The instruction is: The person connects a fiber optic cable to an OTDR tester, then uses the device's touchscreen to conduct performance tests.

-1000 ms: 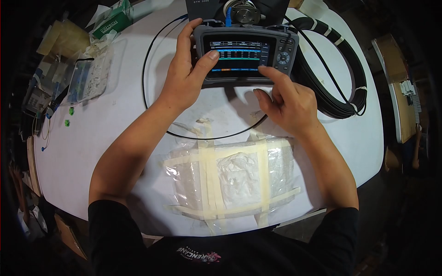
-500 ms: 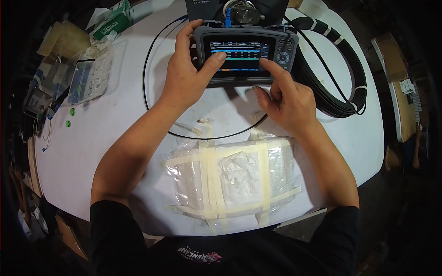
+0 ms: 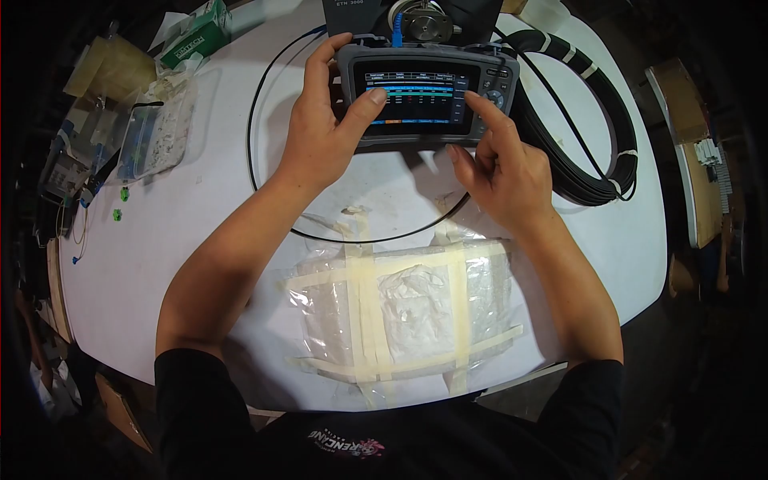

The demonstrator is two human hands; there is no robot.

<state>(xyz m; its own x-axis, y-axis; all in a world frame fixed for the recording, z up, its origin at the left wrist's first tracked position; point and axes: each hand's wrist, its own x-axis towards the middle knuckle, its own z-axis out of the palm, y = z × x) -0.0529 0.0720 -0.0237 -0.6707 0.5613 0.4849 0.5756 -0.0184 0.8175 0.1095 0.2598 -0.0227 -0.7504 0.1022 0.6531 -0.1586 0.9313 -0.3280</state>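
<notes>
A handheld tester (image 3: pixel 420 108) with a dark casing and a lit table of readings stands at the far side of the white table. My left hand (image 3: pixel 316 136) grips its left end, fingers behind the casing and thumb over the screen's left part. My right hand (image 3: pixel 516 168) holds nothing; its index finger is stretched to the right edge of the screen, beside the round keypad, with the thumb apart below. A blue connector (image 3: pixel 397 30) rises at the tester's top edge. Behind it is a dark box (image 3: pixel 348 20) marked ETN 3000 with a round metal part (image 3: pixel 426 26).
A coil of black cable (image 3: pixel 616 104) lies right of the tester. One black cable (image 3: pixel 384 240) loops across the table (image 3: pixel 160 264). Nearer me is a clear plastic sheet (image 3: pixel 416 312) taped down. At left are a plastic bin (image 3: pixel 164 140), a green Kimtech box (image 3: pixel 196 36) and green bits (image 3: pixel 118 214).
My right index finger has shifted slightly right and up along the screen edge. The highlighted row on the screen has moved up. My left hand keeps its grip.
</notes>
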